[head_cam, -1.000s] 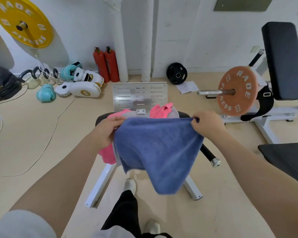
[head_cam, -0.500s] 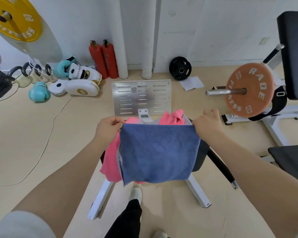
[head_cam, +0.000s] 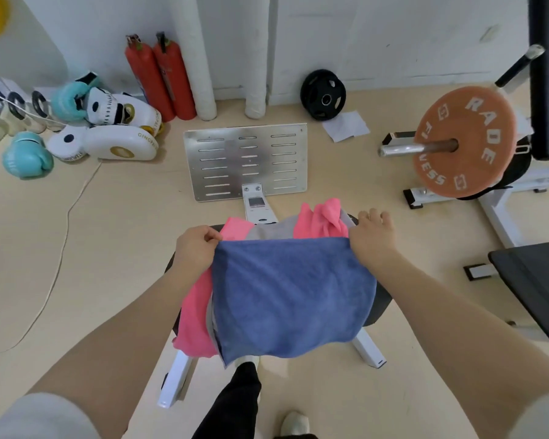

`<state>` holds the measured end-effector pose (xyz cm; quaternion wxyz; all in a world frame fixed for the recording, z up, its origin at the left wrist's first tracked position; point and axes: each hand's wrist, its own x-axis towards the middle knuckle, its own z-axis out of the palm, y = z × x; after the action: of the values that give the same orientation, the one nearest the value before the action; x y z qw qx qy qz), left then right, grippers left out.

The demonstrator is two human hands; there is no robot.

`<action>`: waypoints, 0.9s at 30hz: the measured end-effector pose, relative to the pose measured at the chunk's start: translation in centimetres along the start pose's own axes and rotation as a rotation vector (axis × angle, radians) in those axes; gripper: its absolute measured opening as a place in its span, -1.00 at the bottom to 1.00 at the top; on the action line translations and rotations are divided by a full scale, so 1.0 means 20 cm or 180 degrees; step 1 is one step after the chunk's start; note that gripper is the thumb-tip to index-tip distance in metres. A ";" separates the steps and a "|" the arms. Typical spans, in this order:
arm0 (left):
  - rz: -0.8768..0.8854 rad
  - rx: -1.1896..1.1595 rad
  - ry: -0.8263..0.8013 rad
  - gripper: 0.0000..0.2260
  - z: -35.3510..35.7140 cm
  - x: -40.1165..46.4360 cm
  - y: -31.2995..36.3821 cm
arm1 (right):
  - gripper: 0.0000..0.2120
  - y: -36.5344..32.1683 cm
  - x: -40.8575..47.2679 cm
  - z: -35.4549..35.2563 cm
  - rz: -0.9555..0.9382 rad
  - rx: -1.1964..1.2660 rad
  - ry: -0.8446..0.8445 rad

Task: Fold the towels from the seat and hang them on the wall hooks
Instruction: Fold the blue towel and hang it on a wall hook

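Both hands hold the blue towel [head_cam: 290, 296] up by its top edge over the seat [head_cam: 381, 307]. At the left corner, the left hand [head_cam: 197, 250] pinches the cloth with fingers and thumb curled round it. The right hand [head_cam: 373, 237] grips the right corner — its thumb side is tucked against the cloth while the outer fingers stick up loosely above the edge. From that straight top edge the towel hangs in a flat sheet, and its lower edge falls below the seat toward the person's black trouser leg [head_cam: 235, 403] and white shoe [head_cam: 295, 423].

Behind and under the blue towel, more towels lie piled on the seat: a pink towel [head_cam: 192, 321] spills over the left side, a grey one [head_cam: 271, 229] shows just above the blue edge, and another bunch of pink cloth [head_cam: 322, 218] stands up near the right hand. The seat belongs to a white-framed machine whose slotted metal footplate [head_cam: 246, 161] stands on the floor just beyond the pile.

Farther back, two red fire extinguishers [head_cam: 160, 76] lean at the wall beside white padded pipes [head_cam: 200, 58]. Boxing gloves and pads [head_cam: 105, 122] lie on the floor to the left — a black weight plate [head_cam: 323, 94] rests against the wall to the right, and an orange weight plate [head_cam: 463, 142] sits on a bar at the far right.
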<state>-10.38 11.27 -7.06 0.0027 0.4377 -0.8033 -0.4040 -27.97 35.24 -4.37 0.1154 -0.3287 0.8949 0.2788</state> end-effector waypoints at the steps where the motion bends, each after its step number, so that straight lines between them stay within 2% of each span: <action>1: -0.0047 0.0028 -0.0038 -0.83 0.01 0.01 -0.01 | -0.72 0.00 0.01 0.02 0.0009 0.0136 -0.0062; 3: -0.0105 0.0146 -0.0106 -0.83 0.03 0.00 -0.03 | -0.73 0.00 0.01 0.06 0.0289 0.0748 -0.0085; 5: -0.0132 0.0178 -0.0114 -0.82 0.05 -0.01 -0.04 | -0.75 0.02 0.00 0.10 0.0789 0.1857 0.0018; 7: -0.0197 0.0083 -0.0076 -0.72 0.05 -0.04 -0.04 | -0.65 0.02 -0.03 0.13 0.1080 0.2952 0.0036; 8: -0.0212 0.0012 -0.0013 -0.67 0.04 -0.06 -0.03 | -0.60 0.02 -0.06 0.14 0.1117 0.3259 0.0048; 10: -0.0190 -0.0181 0.0242 -0.65 0.02 -0.13 -0.04 | -0.54 0.02 -0.12 0.16 0.1207 0.3616 0.0142; 12: -0.0180 -0.0333 0.0453 -0.77 0.01 -0.22 -0.06 | -0.57 0.01 -0.19 0.19 0.1418 0.3982 0.0181; 15: -0.0366 -0.0537 0.0382 -0.79 0.05 -0.40 -0.13 | -0.82 -0.01 -0.32 0.26 0.1432 0.4292 0.0056; 16: -0.0448 -0.0698 0.0351 -0.78 0.07 -0.48 -0.15 | -0.83 -0.03 -0.36 0.28 0.1425 0.4343 -0.0043; 20: -0.0659 -0.1159 0.0329 -0.87 0.20 -0.74 -0.24 | -0.59 -0.09 -0.50 0.33 0.1329 0.4728 -0.0333; 23: -0.0682 -0.1328 0.0373 -0.83 0.27 -0.88 -0.30 | -0.52 -0.15 -0.55 0.34 0.1144 0.4945 -0.0408; 27: -0.0713 -0.1391 0.0300 -0.81 0.32 -0.91 -0.32 | -0.51 -0.16 -0.58 0.46 0.1382 0.5465 -0.0498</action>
<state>3.06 26.27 -9.26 0.0900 0.5314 -0.6422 -0.5451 -16.77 44.58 -8.71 0.3275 0.0681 0.8275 -0.4509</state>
